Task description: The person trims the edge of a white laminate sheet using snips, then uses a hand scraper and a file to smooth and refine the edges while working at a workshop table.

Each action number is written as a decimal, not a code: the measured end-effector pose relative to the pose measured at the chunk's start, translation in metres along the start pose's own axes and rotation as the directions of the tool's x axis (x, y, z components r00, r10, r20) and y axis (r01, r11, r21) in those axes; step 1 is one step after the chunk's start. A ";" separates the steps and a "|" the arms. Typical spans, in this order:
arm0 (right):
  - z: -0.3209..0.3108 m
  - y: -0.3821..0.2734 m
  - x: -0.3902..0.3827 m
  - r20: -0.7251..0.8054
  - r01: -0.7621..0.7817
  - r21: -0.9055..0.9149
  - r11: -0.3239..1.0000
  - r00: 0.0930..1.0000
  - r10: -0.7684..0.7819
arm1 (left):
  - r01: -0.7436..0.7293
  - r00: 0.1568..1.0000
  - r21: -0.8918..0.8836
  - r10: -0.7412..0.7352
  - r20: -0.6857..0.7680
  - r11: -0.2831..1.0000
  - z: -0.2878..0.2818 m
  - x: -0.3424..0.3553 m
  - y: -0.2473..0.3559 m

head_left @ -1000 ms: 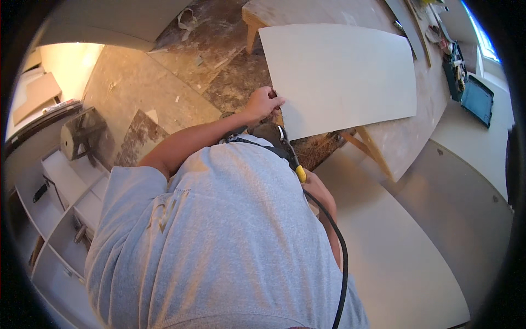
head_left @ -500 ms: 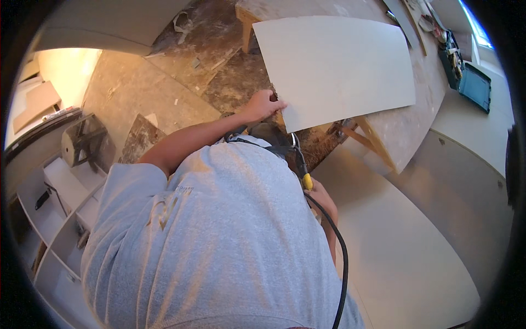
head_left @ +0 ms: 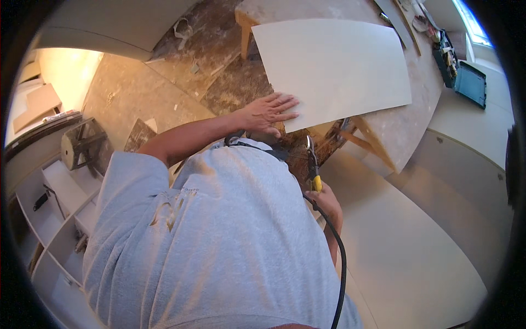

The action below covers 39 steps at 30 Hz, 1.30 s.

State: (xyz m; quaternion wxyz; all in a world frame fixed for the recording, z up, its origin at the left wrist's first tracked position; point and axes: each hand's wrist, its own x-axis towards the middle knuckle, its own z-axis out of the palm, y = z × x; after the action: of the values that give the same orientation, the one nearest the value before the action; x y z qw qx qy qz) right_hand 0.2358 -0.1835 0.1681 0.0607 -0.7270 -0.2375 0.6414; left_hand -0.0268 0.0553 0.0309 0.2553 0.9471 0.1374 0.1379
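A large white sheet (head_left: pixel 334 71) lies on a work table (head_left: pixel 424 93), with its near left corner sticking out over the edge toward me. My left hand (head_left: pixel 268 112) rests flat near that corner, fingers spread, partly on the sheet and partly past its left edge. Low in front of my body, my right hand (head_left: pixel 327 204) is closed around the yellow and black handles of a pair of snips (head_left: pixel 313 164). The metal jaws point away from me, just short of the sheet's near edge. Some of the handles are hidden in the hand.
A black cable (head_left: pixel 343 268) hangs down beside my right forearm. Wooden legs (head_left: pixel 375 143) support the table. A blue-green toolbox (head_left: pixel 471 83) is at far right, a white panel (head_left: pixel 411 236) at right, and a white compartmented unit (head_left: pixel 46 249) at lower left.
My left hand has gone from pinching the sheet's left edge to lying spread on its corner. The snips have moved slightly right and toward me, away from the sheet's edge.
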 end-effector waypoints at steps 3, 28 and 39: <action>0.002 0.003 0.000 -0.025 0.034 0.072 0.997 0.999 -0.032 | 0.200 0.979 0.096 -0.194 -0.061 0.975 -0.017 -0.038 -0.009; 0.029 0.063 0.014 -0.207 -0.108 0.135 0.985 0.969 0.134 | -0.059 0.480 -0.946 -0.840 0.253 -0.319 0.023 0.005 0.015; 0.028 0.060 0.024 -0.215 -0.084 0.211 0.974 0.968 0.130 | -0.084 0.508 -0.842 -0.750 0.424 -0.533 0.020 -0.003 0.004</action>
State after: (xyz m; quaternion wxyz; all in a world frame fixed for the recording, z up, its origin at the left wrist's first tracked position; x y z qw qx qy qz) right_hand 0.2269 -0.2324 0.1186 0.1257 -0.7976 -0.1234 0.5769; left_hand -0.0220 0.0420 0.0154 0.8521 0.0884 0.4115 0.3112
